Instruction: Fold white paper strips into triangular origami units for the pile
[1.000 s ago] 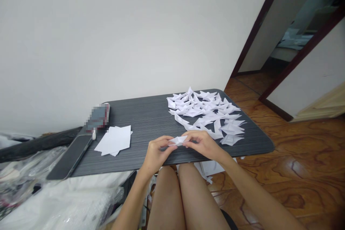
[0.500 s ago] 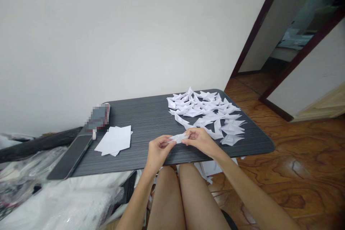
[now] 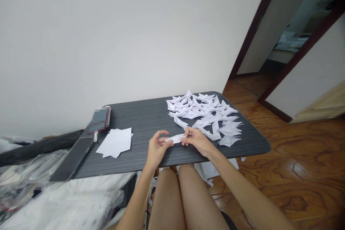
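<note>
A small piece of folded white paper (image 3: pixel 176 138) is held level above the table's front edge, one end in each hand. My left hand (image 3: pixel 158 146) has its thumb on the paper's left end, with the index finger lifted away from it. At the other end, my right hand (image 3: pixel 195 138) pinches the paper between thumb and fingers. Just beyond my right hand lies a spread of many folded white paper boats (image 3: pixel 199 109). Flat white paper sheets (image 3: pixel 116 142) lie loosely stacked to the left of my hands.
The dark table (image 3: pixel 140 115) stands against a white wall. On its left side are a black phone (image 3: pixel 72 160), a small white object (image 3: pixel 95 137) and a blurred-out device (image 3: pixel 99 119). Plastic-wrapped bundles (image 3: pixel 81 201) lie at lower left. Paper sheets (image 3: pixel 208 169) show beneath the table.
My left index finger has lifted off the folded paper, where it pinched before. The paper stays between both hands. The camera view has shifted slightly.
</note>
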Motion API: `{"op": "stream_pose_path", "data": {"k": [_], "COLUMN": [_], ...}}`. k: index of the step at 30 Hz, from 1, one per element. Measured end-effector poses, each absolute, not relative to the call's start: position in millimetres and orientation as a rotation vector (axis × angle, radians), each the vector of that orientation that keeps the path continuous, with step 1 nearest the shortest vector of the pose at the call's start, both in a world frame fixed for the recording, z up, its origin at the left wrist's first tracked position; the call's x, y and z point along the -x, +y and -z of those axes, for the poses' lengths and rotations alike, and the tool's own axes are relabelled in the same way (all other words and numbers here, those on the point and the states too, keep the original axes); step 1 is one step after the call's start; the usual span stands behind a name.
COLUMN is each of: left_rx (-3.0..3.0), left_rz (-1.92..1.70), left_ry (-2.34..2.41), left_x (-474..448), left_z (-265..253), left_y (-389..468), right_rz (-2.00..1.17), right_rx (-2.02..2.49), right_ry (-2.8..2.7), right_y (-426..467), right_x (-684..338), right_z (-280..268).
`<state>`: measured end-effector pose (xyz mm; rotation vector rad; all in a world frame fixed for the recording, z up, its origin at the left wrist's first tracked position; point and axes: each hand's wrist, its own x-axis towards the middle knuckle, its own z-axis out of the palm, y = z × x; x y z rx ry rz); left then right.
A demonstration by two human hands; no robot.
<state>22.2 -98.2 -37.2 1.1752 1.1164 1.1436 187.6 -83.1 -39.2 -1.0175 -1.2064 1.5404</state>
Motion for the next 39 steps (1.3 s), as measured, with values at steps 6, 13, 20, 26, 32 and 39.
{"op": "stream_pose_path", "data": {"k": [6, 13, 20, 26, 32, 39], "left_rx": [-1.239, -1.407, -1.627, -1.795, -1.895, -1.563], "left_rz": [-1.132, -0.931, -0.916, -0.832, -0.800, -0.810], "left_ry": [1.115, 1.163, 1.153, 1.245, 1.236, 1.104], "left_x": [-24.6, -25.5, -24.7, -25.3, -24.8, -25.6], "left_z": [33.2, 27.9, 22.6, 14.3, 13.1, 23.1], "left_y": [-96.5, -91.6, -93.8, -98.7, -102.4, -105.5], "right_rz": [-1.360, -1.244, -1.492, -1.481, -1.458, -1.497], "right_rx": [0.978, 0.945, 0.931, 0.963, 0.996, 1.003], "right_ry": [-1.255, -1.336, -1.294, -1.301, -1.355, -1.458], "right_y": [-79.8, -80.7, -81.4, -80.5, -84.9, -85.5], "right_x": [-183.0, -178.6, -179.9, -178.4, -178.8, -184.3], "right_z": [50.5, 46.9, 42.3, 45.3, 39.4, 34.6]}}
